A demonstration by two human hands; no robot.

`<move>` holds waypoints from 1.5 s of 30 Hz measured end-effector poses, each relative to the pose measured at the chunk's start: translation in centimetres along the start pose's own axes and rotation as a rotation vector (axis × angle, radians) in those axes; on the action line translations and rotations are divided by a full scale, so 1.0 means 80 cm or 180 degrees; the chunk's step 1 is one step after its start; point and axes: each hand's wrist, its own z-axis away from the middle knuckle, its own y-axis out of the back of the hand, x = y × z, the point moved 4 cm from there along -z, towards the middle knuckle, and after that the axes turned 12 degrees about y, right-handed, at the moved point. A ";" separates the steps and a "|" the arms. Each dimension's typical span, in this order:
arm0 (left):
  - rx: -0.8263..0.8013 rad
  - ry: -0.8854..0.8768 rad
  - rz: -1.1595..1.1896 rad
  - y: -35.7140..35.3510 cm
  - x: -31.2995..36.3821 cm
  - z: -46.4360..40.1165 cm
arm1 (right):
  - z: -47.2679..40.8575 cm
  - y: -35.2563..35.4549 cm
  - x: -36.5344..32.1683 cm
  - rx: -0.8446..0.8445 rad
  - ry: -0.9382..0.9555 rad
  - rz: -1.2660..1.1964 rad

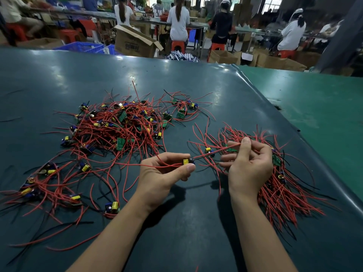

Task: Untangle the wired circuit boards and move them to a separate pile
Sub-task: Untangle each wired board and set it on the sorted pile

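A big tangled heap of wired circuit boards [121, 124] with red and black leads lies on the dark green mat, left of centre. My left hand [165, 171] pinches one small board [187, 161] with a yellow capacitor between thumb and fingers. Its red wires [218, 151] stretch rightward to my right hand [249, 165], which pinches them between thumb and forefinger. Under and beyond my right hand lies a separate pile [279, 177] of boards whose wires run roughly parallel.
A looser scatter of boards [51, 185] sits near the mat's front left, and a few more [182, 108] lie behind the heap. The mat's raised edge [294, 124] runs diagonally on the right, with a lighter green surface beyond. Seated people and cardboard boxes fill the background.
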 end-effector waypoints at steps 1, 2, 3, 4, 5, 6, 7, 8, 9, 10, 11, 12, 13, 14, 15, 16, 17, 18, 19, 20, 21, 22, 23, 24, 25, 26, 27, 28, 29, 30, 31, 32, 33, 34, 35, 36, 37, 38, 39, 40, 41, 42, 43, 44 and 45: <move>0.0070 -0.0038 0.0015 0.000 0.001 -0.002 | 0.000 -0.001 0.000 -0.0017 -0.0046 -0.0059; 0.0170 -0.0059 0.0038 0.001 0.001 -0.003 | 0.001 -0.002 0.000 -0.0080 -0.0103 -0.0125; 0.0300 -0.0074 0.0056 0.004 0.002 -0.005 | 0.003 -0.003 0.000 -0.0173 -0.0157 -0.0210; 0.0431 -0.0091 0.0050 0.008 0.002 -0.007 | 0.005 -0.004 0.000 -0.0267 -0.0203 -0.0295; 0.0529 -0.0100 0.0014 0.012 0.003 -0.009 | 0.008 -0.006 0.000 -0.0350 -0.0264 -0.0363; 0.0588 -0.0120 -0.0027 0.014 0.004 -0.010 | 0.010 -0.008 0.001 -0.0426 -0.0368 -0.0441; 0.0618 -0.0144 -0.0065 0.015 0.005 -0.011 | 0.013 -0.011 0.003 -0.0513 -0.0553 -0.0553; 0.0614 -0.0152 -0.0071 0.015 0.006 -0.011 | 0.018 -0.016 0.006 -0.0658 -0.0839 -0.0714; 0.0580 -0.0145 -0.0032 0.013 0.007 -0.010 | 0.024 -0.022 0.008 -0.0912 -0.1208 -0.0894; 0.0524 -0.0117 0.0043 0.012 0.008 -0.010 | 0.032 -0.030 0.010 -0.1297 -0.1578 -0.1033; 0.0461 -0.0073 0.0122 0.011 0.008 -0.008 | 0.043 -0.037 0.009 -0.1782 -0.1838 -0.1092; 0.0383 -0.0006 0.0182 0.012 0.008 -0.007 | 0.055 -0.042 0.007 -0.2280 -0.1922 -0.1091; 0.0294 0.0090 0.0211 0.013 0.007 -0.006 | 0.064 -0.046 0.004 -0.2664 -0.1804 -0.1049; 0.0216 0.0206 0.0224 0.014 0.006 -0.005 | 0.070 -0.049 0.001 -0.2859 -0.1528 -0.0970; 0.0177 0.0295 0.0211 0.015 0.005 -0.004 | 0.072 -0.050 -0.002 -0.2849 -0.1152 -0.0828; 0.0197 0.0298 0.0146 0.016 0.005 -0.004 | 0.071 -0.049 -0.003 -0.2693 -0.0765 -0.0634; 0.0258 0.0224 0.0033 0.018 0.005 -0.004 | 0.070 -0.047 -0.005 -0.2486 -0.0411 -0.0442; 0.0322 0.0108 -0.0087 0.018 0.006 -0.004 | 0.068 -0.045 -0.007 -0.2318 -0.0122 -0.0286; 0.0367 -0.0002 -0.0178 0.017 0.008 -0.005 | 0.067 -0.044 -0.010 -0.2183 0.0023 -0.0213; 0.0402 -0.0091 -0.0237 0.016 0.009 -0.006 | 0.065 -0.043 -0.010 -0.2003 -0.0011 -0.0279; 0.0426 -0.0150 -0.0262 0.015 0.009 -0.006 | 0.060 -0.040 -0.010 -0.1701 -0.0162 -0.0428; 0.0459 -0.0187 -0.0282 0.015 0.009 -0.006 | 0.052 -0.033 -0.009 -0.1259 -0.0326 -0.0563; 0.0498 -0.0218 -0.0311 0.015 0.009 -0.006 | 0.042 -0.025 -0.007 -0.0741 -0.0490 -0.0656; 0.0546 -0.0244 -0.0361 0.016 0.010 -0.005 | 0.032 -0.015 -0.002 -0.0208 -0.0711 -0.0763; 0.0601 -0.0262 -0.0424 0.016 0.009 -0.005 | 0.026 -0.007 0.003 0.0267 -0.1019 -0.0918; 0.0659 -0.0282 -0.0512 0.017 0.009 -0.005 | 0.023 -0.002 0.009 0.0599 -0.1343 -0.1074; 0.0715 -0.0306 -0.0633 0.018 0.008 -0.004 | 0.024 0.001 0.013 0.0748 -0.1612 -0.1171; 0.0763 -0.0335 -0.0762 0.019 0.007 -0.003 | 0.027 0.000 0.016 0.0751 -0.1786 -0.1202; 0.0799 -0.0365 -0.0883 0.019 0.007 -0.001 | 0.030 -0.002 0.017 0.0665 -0.1868 -0.1209; 0.0817 -0.0405 -0.1015 0.019 0.008 0.001 | 0.034 -0.005 0.016 0.0552 -0.1871 -0.1186; 0.0828 -0.0469 -0.1181 0.018 0.009 0.003 | 0.037 -0.010 0.014 0.0403 -0.1815 -0.1119; 0.0838 -0.0559 -0.1378 0.018 0.010 0.006 | 0.038 -0.013 0.012 0.0227 -0.1717 -0.1008; 0.0840 -0.0662 -0.1583 0.018 0.012 0.009 | 0.039 -0.016 0.010 0.0037 -0.1597 -0.0890; 0.0827 -0.0754 -0.1773 0.018 0.014 0.011 | 0.039 -0.018 0.007 -0.0160 -0.1480 -0.0788; 0.0806 -0.0823 -0.1950 0.019 0.017 0.012 | 0.040 -0.021 0.005 -0.0362 -0.1398 -0.0696; 0.0796 -0.0882 -0.2124 0.021 0.020 0.012 | 0.043 -0.023 0.004 -0.0562 -0.1349 -0.0607; 0.0821 -0.0926 -0.2297 0.024 0.024 0.012 | 0.046 -0.026 0.004 -0.0761 -0.1328 -0.0509; 0.0886 -0.0952 -0.2457 0.028 0.029 0.011 | 0.050 -0.029 0.004 -0.0945 -0.1319 -0.0406; 0.0985 -0.0940 -0.2601 0.033 0.034 0.008 | 0.055 -0.031 0.004 -0.1105 -0.1317 -0.0305; 0.1121 -0.0857 -0.2758 0.040 0.040 0.005 | 0.059 -0.033 0.005 -0.1257 -0.1305 -0.0208; 0.1285 -0.0677 -0.2965 0.048 0.045 0.001 | 0.062 -0.036 0.005 -0.1404 -0.1262 -0.0119; 0.1466 -0.0410 -0.3201 0.058 0.049 -0.001 | 0.065 -0.037 0.005 -0.1548 -0.1182 -0.0027; 0.1656 -0.0143 -0.3426 0.070 0.053 -0.003 | 0.067 -0.038 0.004 -0.1696 -0.1074 0.0065; 0.1850 0.0033 -0.3613 0.082 0.058 -0.004 | 0.068 -0.040 0.004 -0.1840 -0.0952 0.0147; 0.2056 0.0097 -0.3758 0.095 0.065 -0.004 | 0.070 -0.040 0.004 -0.1977 -0.0837 0.0213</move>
